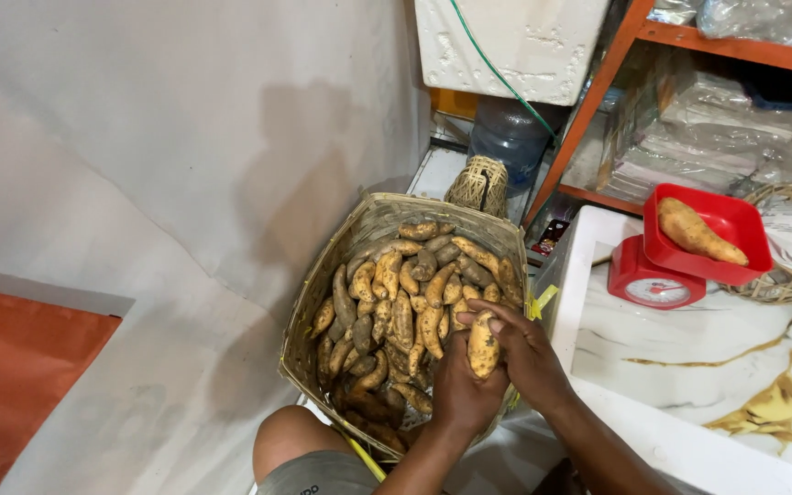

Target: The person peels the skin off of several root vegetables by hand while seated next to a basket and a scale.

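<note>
Both hands meet over the near right rim of a woven basket (359,229) heaped with soil-dusted sweet potatoes (396,312). The left hand (460,390) is closed around the lower end of a single sweet potato (482,344), holding it upright, while the right hand (526,353) curls over its upper side, fingers pressed against the skin as if rubbing or turning it. The tuber sits between the two palms, just above the pile and beside the edge of the white marbled surface (689,367). On that surface stands a small red kitchen scale (657,280) whose red tray (744,225) already carries another sweet potato (697,231), well apart from the hands. The step in hand looks like checking or cleaning one tuber picked from the basket. By my judgement, any following move would call for a firm one-handed grip and a reach to the right across the surface edge, keeping the tuber clear of the basket rim.
</note>
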